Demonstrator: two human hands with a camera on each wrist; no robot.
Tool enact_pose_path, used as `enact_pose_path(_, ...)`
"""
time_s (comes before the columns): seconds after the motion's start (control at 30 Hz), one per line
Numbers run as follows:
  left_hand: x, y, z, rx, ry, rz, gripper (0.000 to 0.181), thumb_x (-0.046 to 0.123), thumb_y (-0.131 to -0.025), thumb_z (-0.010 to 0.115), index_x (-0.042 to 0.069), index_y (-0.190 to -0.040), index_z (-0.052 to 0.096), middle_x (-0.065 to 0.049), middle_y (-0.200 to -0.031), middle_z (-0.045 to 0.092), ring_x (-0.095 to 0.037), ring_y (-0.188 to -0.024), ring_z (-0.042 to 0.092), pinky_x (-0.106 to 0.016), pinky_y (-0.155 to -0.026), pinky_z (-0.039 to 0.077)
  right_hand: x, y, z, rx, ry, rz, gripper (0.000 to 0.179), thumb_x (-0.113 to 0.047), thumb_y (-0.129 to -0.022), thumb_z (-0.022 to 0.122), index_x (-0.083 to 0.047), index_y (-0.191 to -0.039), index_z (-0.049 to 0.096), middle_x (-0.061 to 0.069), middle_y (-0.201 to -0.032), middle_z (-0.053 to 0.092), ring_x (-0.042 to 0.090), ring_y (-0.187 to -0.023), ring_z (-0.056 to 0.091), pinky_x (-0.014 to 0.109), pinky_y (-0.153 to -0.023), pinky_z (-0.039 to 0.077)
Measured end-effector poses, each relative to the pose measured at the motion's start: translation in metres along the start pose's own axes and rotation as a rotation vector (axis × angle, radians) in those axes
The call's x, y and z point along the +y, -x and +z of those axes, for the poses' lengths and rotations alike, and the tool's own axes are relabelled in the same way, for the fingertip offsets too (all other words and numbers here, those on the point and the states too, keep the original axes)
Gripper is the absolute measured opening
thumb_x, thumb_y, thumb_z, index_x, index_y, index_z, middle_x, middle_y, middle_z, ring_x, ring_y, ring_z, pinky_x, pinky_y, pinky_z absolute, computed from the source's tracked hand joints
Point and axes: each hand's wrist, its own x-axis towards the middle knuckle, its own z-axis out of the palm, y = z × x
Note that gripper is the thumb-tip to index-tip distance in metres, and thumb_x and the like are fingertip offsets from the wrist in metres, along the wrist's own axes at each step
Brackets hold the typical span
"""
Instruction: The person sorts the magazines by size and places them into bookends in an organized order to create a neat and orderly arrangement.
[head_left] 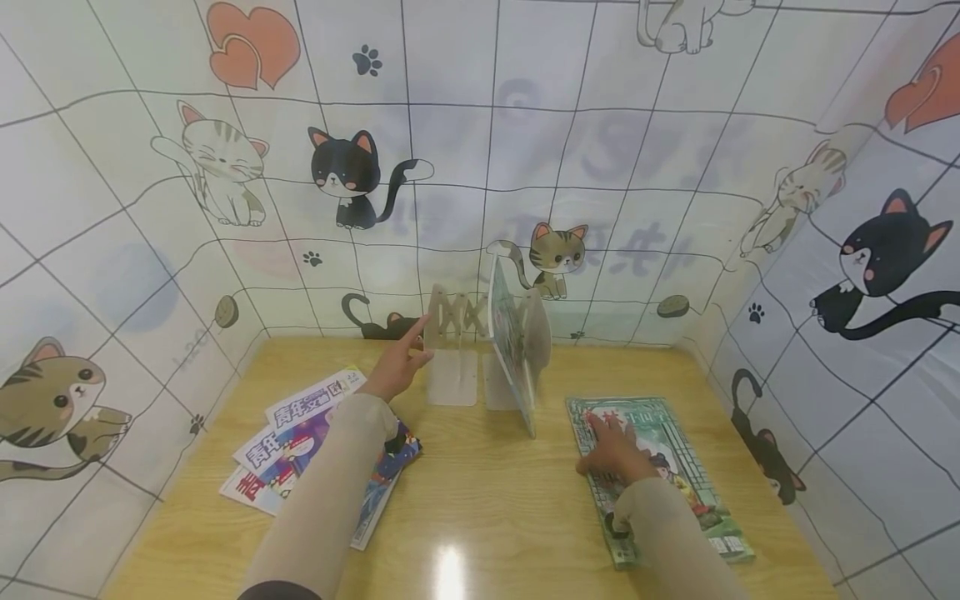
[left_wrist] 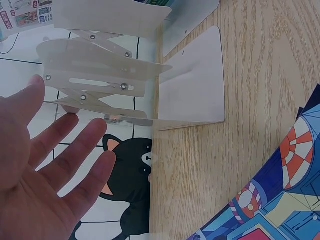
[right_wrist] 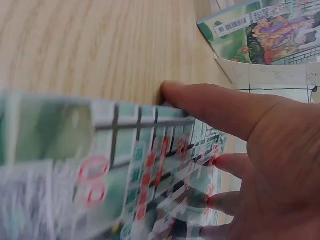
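A pale expandable bookend (head_left: 452, 379) with crossed scissor links stands near the back wall. My left hand (head_left: 396, 367) is at its left end; in the left wrist view the fingers are spread and mostly straight beside the outer panel (left_wrist: 95, 112). A thin green-covered magazine (head_left: 510, 342) stands upright between the bookend's right-hand panels. Another green magazine (head_left: 675, 450) lies flat at the right, and my right hand (head_left: 618, 450) rests on its upper part. In the right wrist view the fingertips (right_wrist: 225, 202) touch the cover, with the thumb along the edge.
Several magazines (head_left: 315, 404) lie fanned out at the left, partly hidden under my left forearm. The wooden table (head_left: 465, 492) meets a cat-patterned cloth wall (head_left: 450, 208) at the back and sides.
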Motion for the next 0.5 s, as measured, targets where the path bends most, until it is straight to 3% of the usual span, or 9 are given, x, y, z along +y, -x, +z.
enact_pose_path(0.2, 0.0, 0.001, 0.0, 0.006, -0.003, 0.023, 0.068, 0.017, -0.101, 0.055, 0.029, -0.157, 0.018, -0.021, -0.125, 0.058, -0.034, -0.1, 0.063, -0.049, -0.084, 0.047, 0.001, 0.0, 0.007, 0.02, 0.038, -0.033, 0.105, -0.009, -0.057, 0.077, -0.01, -0.151, 0.031, 0.028, -0.155, 0.015, 0.056, -0.138, 0.003, 0.085, -0.088, 0.008)
enact_pose_path(0.37, 0.002, 0.002, 0.0, 0.0, -0.004, 0.019, 0.067, 0.02, -0.101, 0.055, 0.029, -0.157, 0.018, -0.02, -0.125, 0.058, -0.032, -0.097, 0.064, -0.044, -0.075, 0.047, 0.003, -0.003, 0.02, 0.057, 0.082, -0.023, 0.091, -0.003, -0.069, 0.062, -0.01, -0.153, 0.027, 0.028, -0.156, 0.011, 0.056, -0.138, 0.0, 0.084, -0.09, 0.006)
enact_pose_path(0.5, 0.002, 0.002, 0.001, 0.002, -0.005, 0.011, 0.067, 0.021, -0.101, 0.054, 0.03, -0.156, 0.018, -0.019, -0.125, 0.058, -0.031, -0.096, 0.064, -0.045, -0.078, 0.047, -0.001, 0.0, 0.029, 0.13, 0.106, -0.023, 0.073, -0.004, -0.082, 0.05, -0.008, -0.152, 0.028, 0.029, -0.153, 0.018, 0.055, -0.138, 0.005, 0.084, -0.09, 0.009)
